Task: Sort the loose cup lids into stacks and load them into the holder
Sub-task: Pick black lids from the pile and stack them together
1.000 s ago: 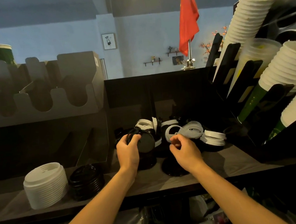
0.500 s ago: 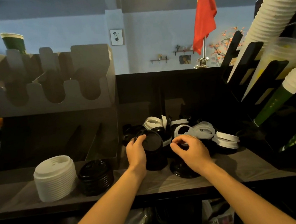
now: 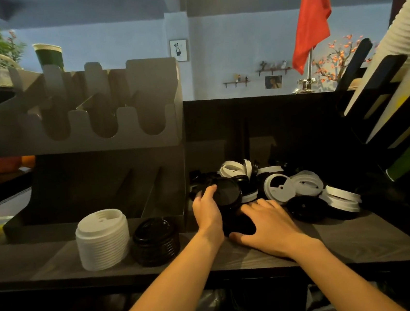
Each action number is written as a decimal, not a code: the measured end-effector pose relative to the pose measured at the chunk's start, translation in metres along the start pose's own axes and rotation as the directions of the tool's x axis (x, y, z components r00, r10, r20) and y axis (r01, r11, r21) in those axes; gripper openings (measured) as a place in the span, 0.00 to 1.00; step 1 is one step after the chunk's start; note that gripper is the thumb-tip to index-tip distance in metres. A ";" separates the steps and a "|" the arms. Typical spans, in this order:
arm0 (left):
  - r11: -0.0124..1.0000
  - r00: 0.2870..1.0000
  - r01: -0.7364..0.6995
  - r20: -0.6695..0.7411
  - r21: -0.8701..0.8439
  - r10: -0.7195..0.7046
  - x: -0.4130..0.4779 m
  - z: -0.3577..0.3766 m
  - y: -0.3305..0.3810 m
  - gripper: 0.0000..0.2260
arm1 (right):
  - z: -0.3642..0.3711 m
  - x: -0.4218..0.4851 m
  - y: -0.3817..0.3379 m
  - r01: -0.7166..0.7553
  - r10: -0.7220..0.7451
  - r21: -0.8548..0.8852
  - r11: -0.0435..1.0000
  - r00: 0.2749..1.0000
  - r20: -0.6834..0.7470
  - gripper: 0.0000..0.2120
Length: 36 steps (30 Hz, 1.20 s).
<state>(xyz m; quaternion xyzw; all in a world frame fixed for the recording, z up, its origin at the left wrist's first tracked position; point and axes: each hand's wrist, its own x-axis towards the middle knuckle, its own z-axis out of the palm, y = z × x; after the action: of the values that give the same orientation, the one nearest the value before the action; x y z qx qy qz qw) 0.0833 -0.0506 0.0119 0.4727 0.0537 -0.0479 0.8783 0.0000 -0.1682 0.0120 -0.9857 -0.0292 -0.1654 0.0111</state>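
Observation:
A pile of loose black and white lids (image 3: 293, 186) lies on the dark counter (image 3: 347, 239). My left hand (image 3: 206, 211) grips a stack of black lids (image 3: 228, 191) at the pile's left side. My right hand (image 3: 269, 224) wraps its thumb and fingers round the lower part of that same black stack (image 3: 240, 227). A finished white lid stack (image 3: 103, 239) and a shorter black lid stack (image 3: 156, 240) stand to the left. The grey lid holder (image 3: 83, 140) with several U-shaped slots sits above them, its slots showing no lids.
Angled cup dispensers with white and green cups (image 3: 406, 63) fill the right side. A green cup (image 3: 49, 56) stands on top of the holder. A dark lower rack (image 3: 101, 191) sits under the holder. A flag (image 3: 311, 17) stands behind the back wall.
My right hand dropped from the loose lids onto the lower part of the black stack. My left hand kept hold of the stack. The camera turned left.

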 end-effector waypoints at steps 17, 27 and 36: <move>0.994 0.990 -0.088 -0.101 0.057 0.094 0.002 -0.001 -0.003 0.29 | 0.004 -0.008 0.015 0.062 0.274 0.609 0.790 0.854 -0.442 0.38; 0.966 0.985 -0.138 0.130 0.218 0.112 -0.006 0.001 -0.004 0.27 | 0.003 -0.009 0.015 0.045 0.311 0.628 0.777 0.840 -0.445 0.37; 0.967 0.987 -0.161 0.039 0.199 0.156 -0.004 -0.001 -0.006 0.24 | 0.003 -0.009 0.018 -0.131 0.402 0.615 0.778 0.855 -0.327 0.40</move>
<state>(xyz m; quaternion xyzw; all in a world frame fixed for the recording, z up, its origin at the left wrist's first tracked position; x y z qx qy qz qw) 0.0783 -0.0526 0.0068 0.5616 0.0006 0.0119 0.8273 -0.0064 -0.1866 0.0056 -0.8657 0.0698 -0.3641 0.3363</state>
